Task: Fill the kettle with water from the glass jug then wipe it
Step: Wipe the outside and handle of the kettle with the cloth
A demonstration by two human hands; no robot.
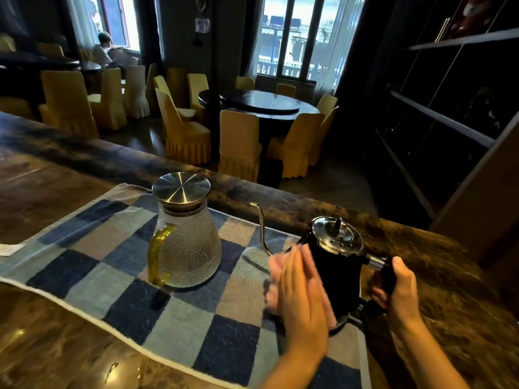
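A blue and grey checked mat [157, 310] is spread on a dark marbled counter [56, 175]. Farther back, a round dark table [261, 103] is ringed by yellow-covered chairs [238, 144], and tall windows [303, 37] are seen behind it.
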